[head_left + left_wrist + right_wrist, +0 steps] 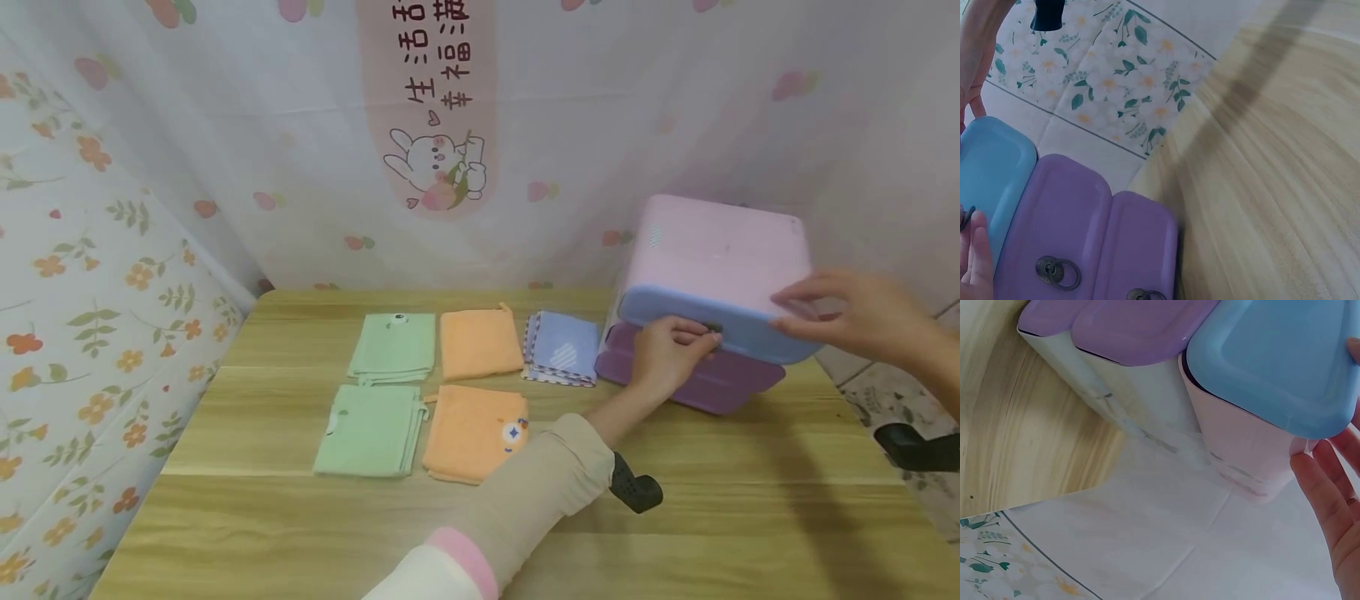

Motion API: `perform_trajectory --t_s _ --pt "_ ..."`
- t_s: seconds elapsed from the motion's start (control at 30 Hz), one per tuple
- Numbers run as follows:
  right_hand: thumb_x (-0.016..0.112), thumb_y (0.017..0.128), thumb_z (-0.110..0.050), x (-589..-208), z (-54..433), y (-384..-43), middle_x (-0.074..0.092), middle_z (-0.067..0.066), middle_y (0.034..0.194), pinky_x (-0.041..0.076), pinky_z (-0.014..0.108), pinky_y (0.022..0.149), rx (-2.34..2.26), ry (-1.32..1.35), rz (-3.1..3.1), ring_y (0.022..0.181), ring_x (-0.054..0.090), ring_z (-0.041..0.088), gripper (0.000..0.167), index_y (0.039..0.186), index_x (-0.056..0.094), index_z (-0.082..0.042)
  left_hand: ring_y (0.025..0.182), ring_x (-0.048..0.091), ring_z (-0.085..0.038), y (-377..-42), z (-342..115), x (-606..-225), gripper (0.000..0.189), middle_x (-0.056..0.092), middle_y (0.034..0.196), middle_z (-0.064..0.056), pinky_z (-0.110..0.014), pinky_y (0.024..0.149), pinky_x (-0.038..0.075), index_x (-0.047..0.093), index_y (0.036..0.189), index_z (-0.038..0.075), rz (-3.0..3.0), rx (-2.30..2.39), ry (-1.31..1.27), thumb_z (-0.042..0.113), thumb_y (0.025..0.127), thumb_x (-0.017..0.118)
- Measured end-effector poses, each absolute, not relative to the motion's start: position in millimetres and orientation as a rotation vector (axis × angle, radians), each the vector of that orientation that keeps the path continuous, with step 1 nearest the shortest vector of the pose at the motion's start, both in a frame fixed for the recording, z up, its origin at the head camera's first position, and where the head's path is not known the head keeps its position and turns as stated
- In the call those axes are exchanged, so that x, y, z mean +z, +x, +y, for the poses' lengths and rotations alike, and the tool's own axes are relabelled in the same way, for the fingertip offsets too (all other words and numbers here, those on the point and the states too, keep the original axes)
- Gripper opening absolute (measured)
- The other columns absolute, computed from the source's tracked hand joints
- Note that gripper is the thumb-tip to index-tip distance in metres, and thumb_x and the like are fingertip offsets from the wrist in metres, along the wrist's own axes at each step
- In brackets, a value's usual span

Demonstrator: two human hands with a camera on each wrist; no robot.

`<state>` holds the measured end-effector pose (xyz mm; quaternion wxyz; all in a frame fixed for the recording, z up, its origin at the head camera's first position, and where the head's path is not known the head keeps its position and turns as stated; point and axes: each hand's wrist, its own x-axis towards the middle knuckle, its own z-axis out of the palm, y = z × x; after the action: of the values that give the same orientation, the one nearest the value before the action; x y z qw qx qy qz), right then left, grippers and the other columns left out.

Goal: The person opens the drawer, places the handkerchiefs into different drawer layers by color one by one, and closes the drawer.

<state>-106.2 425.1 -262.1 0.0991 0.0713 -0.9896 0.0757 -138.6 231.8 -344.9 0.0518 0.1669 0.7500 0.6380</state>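
A small drawer box with a pink top [723, 242] stands at the back right of the table. Its upper drawer has a blue front [663, 307]; the two lower drawers have purple fronts [1054, 219], each with a dark ring pull [1063, 273]. My left hand [667, 358] pinches the blue drawer's ring pull [967, 217] between thumb and fingers. At the box's upper right corner, the fingers of my right hand [862, 317] are fairly straight and touch the edge. Part of that hand is cut off in the right wrist view.
Left of the box lie folded cloths: a blue one [572, 346] with checked edging, two orange ones [480, 343] and two green ones [393, 346]. A printed curtain [562, 125] hangs behind the wooden table [262, 500]. The box stands near the table's right edge.
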Motion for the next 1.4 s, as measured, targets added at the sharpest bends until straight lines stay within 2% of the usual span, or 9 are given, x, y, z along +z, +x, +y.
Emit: perform_trajectory --t_s 0.23,0.3,0.47,0.53,0.73,1.07,1.4 --pt "0.075 0.068 -0.026 -261.2 427.0 -105.3 0.059 0.025 0.098 0.045 0.051 0.059 0.221 0.210 -2.936 0.079 0.056 0.041 0.039 0.096 0.067 0.000 0.046 0.056 0.000 -138.2 231.7 -342.8 0.015 0.062 0.054 0.009 -0.014 0.033 0.034 0.069 0.079 0.012 2.319 1.900 0.466 0.027 0.076 0.069" --pt "0.076 0.067 -0.025 -261.1 427.3 -106.2 0.060 0.024 0.096 0.046 0.047 0.057 0.210 0.234 -2.930 0.077 0.057 0.039 0.038 0.095 0.067 -0.001 0.045 0.055 0.001 -138.9 231.0 -344.7 0.016 0.062 0.053 0.008 -0.014 0.033 0.034 0.069 0.078 0.012 2.338 1.892 0.492 0.028 0.077 0.068" --pt "0.078 0.063 -0.025 -260.5 429.3 -108.7 0.062 0.016 0.092 0.044 0.034 0.053 0.171 0.294 -2.912 0.068 0.056 0.026 0.037 0.092 0.068 -0.004 0.046 0.046 0.013 -141.9 228.0 -349.3 0.014 0.063 0.057 0.010 -0.007 0.042 0.037 0.069 0.079 0.012 2.511 1.784 0.739 0.025 0.081 0.064" --pt "0.079 0.062 -0.026 -260.0 429.9 -108.7 0.062 0.015 0.092 0.045 0.036 0.054 0.171 0.299 -2.919 0.069 0.055 0.025 0.039 0.092 0.068 -0.004 0.047 0.044 0.015 -142.2 227.2 -349.0 0.013 0.063 0.059 0.011 -0.004 0.045 0.037 0.069 0.079 0.013 2.571 1.729 0.818 0.024 0.082 0.063" --pt "0.077 0.066 -0.025 -257.7 428.8 -107.5 0.060 0.019 0.097 0.045 0.052 0.062 0.234 0.283 -2.963 0.081 0.055 0.037 0.039 0.096 0.067 -0.003 0.048 0.044 0.016 -142.1 225.5 -348.0 0.012 0.063 0.060 0.011 -0.003 0.046 0.036 0.069 0.077 0.013 2.609 1.671 0.878 0.024 0.082 0.063" --pt "0.066 0.079 -0.027 -255.6 427.2 -110.5 0.053 0.025 0.108 0.040 0.059 0.067 0.337 0.211 -3.072 0.091 0.051 0.044 0.037 0.105 0.063 -0.001 0.049 0.044 0.015 -140.1 217.4 -349.9 0.014 0.062 0.059 0.012 -0.004 0.045 0.036 0.067 0.073 0.014 2.608 1.643 0.942 0.024 0.082 0.063" --pt "0.067 0.079 -0.028 -256.9 428.0 -113.3 0.051 0.029 0.110 0.040 0.064 0.070 0.312 0.194 -3.138 0.093 0.050 0.043 0.041 0.107 0.060 0.001 0.051 0.045 0.015 -130.3 210.6 -350.8 0.014 0.064 0.064 0.010 -0.004 0.046 0.037 0.067 0.073 0.013 2.556 1.628 1.003 0.023 0.082 0.064"
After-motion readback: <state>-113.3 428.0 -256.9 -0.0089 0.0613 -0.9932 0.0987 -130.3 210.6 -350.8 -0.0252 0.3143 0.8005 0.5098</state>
